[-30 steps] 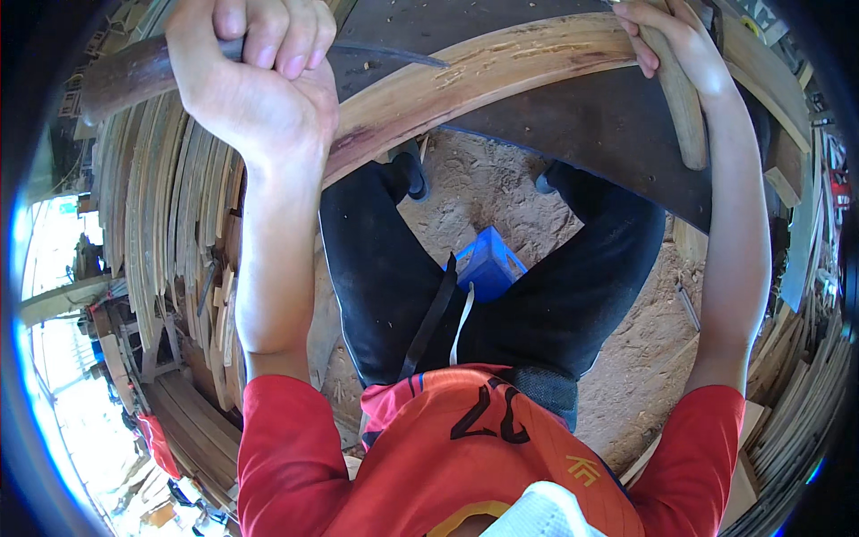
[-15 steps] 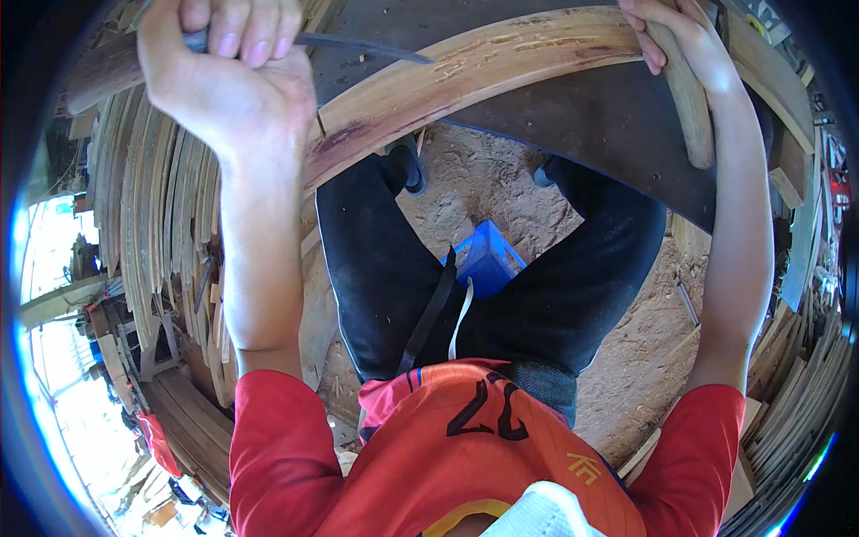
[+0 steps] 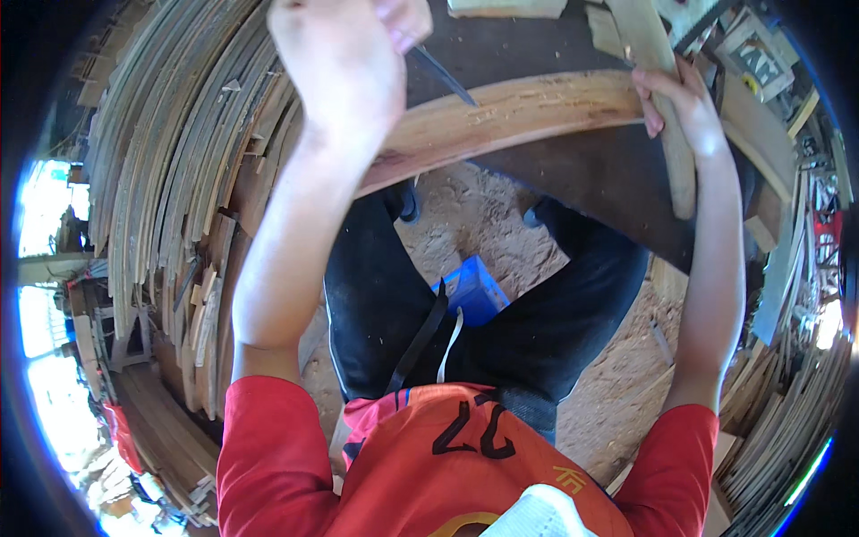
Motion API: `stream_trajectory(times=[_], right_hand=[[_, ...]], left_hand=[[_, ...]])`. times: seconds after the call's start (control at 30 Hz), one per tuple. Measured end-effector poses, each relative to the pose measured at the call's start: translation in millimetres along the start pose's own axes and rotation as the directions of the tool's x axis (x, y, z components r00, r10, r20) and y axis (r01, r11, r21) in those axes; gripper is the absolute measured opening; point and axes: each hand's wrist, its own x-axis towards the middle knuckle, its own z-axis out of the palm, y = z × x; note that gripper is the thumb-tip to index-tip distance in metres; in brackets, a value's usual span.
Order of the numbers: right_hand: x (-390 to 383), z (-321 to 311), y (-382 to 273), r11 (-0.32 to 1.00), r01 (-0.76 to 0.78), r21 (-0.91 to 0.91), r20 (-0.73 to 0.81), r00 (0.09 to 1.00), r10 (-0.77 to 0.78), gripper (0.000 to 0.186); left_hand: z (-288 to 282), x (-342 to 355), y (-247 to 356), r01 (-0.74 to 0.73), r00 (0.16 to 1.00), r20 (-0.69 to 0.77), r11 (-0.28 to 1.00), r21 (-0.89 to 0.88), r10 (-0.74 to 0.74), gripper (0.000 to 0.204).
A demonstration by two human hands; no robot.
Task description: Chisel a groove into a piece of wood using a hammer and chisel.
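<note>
My left hand is closed around a chisel, whose dark narrow blade slants down to the right. The tip is at the face of a long wooden board, though I cannot tell whether it touches. Rough, chipped marks run along this face. My right hand is wrapped around a thick wooden stick at the board's right end. The stick reaches above and below the hand. The left hand and forearm hide the board's left part and the chisel's handle.
A dark work surface lies under the board. Stacked thin wood strips stand at the left, more strips at the right. A blue plastic container sits on the dusty ground between my legs. Wood pieces lie beyond the board.
My left hand has moved right with the chisel, its tip now lower and further right over the board. The view has shifted, showing more of the far surface. My right hand still holds the stick.
</note>
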Motion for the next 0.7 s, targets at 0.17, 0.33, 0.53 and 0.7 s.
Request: stream_trajectory(times=[0.17, 0.33, 0.53, 0.7], right_hand=[[-9.5, 9.3, -9.5, 0.998, -0.062, 0.011, -0.055, 0.997, 0.062, 0.026], [-36.7, 21.9, -90.2, 0.948, 0.088, -0.306, -0.052, 0.993, -0.109, 0.043], [-67.7, 58.6, -231.9, 0.56, 0.272, -0.783, -0.023, 0.886, -0.463, 0.055], [-51.0, 105.7, -283.7, 0.367, 0.39, -0.844, 0.306, 0.914, -0.267, 0.054]], left_hand=[[14.6, -19.8, 11.6, 0.112, 0.98, -0.132, 0.957, -0.267, -0.151, 0.041], [-3.6, -22.8, 8.6, 0.059, 0.971, -0.206, 0.961, -0.271, -0.118, 0.042], [1.2, -14.9, 12.0, 0.09, 0.956, -0.243, 0.954, -0.286, -0.163, 0.04], [-11.6, -29.6, 12.6, 0.065, 0.953, -0.255, 0.93, -0.361, -0.166, 0.038]])
